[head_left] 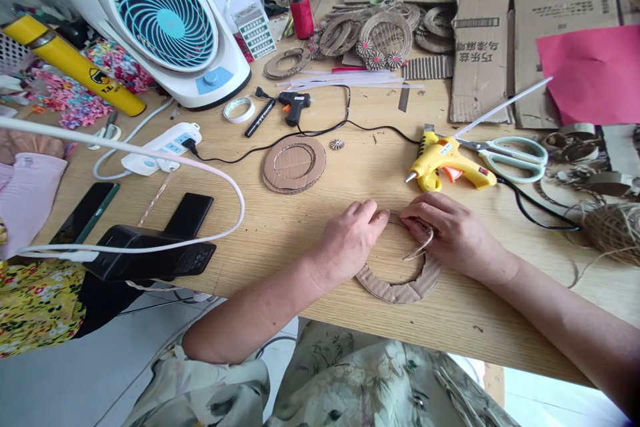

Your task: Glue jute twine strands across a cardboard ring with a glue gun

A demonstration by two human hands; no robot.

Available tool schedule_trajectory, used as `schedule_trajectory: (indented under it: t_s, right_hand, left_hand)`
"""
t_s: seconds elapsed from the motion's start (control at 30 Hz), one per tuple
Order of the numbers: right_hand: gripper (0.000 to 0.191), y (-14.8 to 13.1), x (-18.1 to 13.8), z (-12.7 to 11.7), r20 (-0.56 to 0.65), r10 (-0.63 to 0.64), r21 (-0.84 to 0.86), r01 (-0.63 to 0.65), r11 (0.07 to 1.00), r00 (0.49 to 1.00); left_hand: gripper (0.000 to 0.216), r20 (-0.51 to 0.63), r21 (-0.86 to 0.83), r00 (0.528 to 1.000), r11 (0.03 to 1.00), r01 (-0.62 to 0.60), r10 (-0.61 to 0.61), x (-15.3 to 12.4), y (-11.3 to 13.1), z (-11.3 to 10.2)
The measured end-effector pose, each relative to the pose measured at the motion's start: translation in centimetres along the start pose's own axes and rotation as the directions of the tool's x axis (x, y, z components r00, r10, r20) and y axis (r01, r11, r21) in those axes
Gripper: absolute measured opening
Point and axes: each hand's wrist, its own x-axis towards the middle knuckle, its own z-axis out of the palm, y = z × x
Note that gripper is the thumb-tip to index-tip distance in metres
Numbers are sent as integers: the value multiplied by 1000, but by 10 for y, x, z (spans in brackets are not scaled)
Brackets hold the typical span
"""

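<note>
A flat cardboard ring [395, 290] lies near the front edge of the table, with both hands on its far side. My left hand [347, 240] is closed, its thumb and fingers pinching the ring's far rim. My right hand [447, 230] is closed too, gripping a piece of twine [423, 247] against the ring; a short loop of it hangs over the ring's opening. Just beyond my right hand, a yellow glue gun [447, 161] with a long glue stick rests beside green-handled scissors [517, 157]. A ball of twine [615, 230] sits at the right edge.
More cardboard rings [294, 165] lie beyond my left hand. A black glue gun [295, 107], tape roll [239, 109] and fan [167, 20] stand farther back. A white cable [243, 203] arcs over a power bank [150, 253]. Another person's sleeve [30, 193] shows at left.
</note>
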Motion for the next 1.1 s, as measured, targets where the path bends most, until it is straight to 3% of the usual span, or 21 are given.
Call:
schedule_trajectory:
  t_s: [0.7,0.8,0.97,1.1]
  right_hand:
    - [13,1,-1,0,14,0,-7,0,1000,1000]
    - [13,0,0,-1,24,3,-6,-3,1000,1000]
    - [13,0,1,-1,20,15,-1,-15,1000,1000]
    - [12,0,0,0,22,6,-12,-5,1000,1000]
  left_hand:
    - [33,20,52,1000,999,2,-3,1,5,-1]
    - [39,15,-43,1000,999,11,-11,2,0,0]
    - [34,-7,-316,991,941,123,-132,4,-12,-2]
    - [33,-17,-380,992,918,110,-126,3,-15,-3]
